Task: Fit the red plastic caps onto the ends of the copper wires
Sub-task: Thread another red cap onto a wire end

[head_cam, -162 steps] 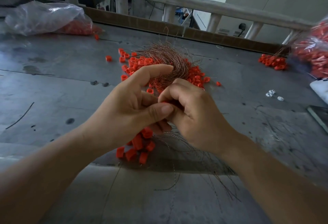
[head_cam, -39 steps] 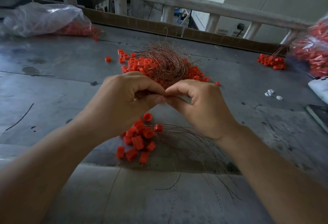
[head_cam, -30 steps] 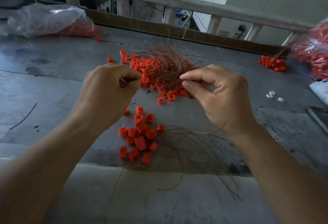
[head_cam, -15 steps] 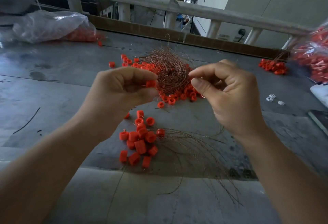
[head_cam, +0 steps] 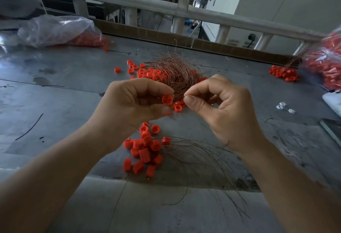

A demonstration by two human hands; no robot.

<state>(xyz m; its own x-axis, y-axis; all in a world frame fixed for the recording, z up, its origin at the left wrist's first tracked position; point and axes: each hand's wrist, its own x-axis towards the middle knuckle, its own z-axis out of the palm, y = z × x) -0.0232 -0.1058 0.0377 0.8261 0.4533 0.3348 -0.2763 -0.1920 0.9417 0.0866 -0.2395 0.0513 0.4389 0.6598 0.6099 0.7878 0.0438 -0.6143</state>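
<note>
1 red cap (head_cam: 167, 99) is pinched between the thumb and forefinger of the left hand (head_cam: 132, 103), above the table (head_cam: 55, 94). The right hand (head_cam: 221, 109) is curled, thumb and forefinger pressed together just beside the cap; whether a wire is held cannot be told. The copper wire tangle (head_cam: 175, 73) is seen behind, capped wires (head_cam: 145, 151) below.

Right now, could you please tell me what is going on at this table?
A person is working bare-handed at a grey metal table. The left hand pinches a small red plastic cap, while the right hand pinches what seems to be a fine copper strand, too thin to see clearly. They are not yet joined. A tangled copper wire bundle lies beyond, on loose red caps. A cluster of capped wires lies nearer.
</note>
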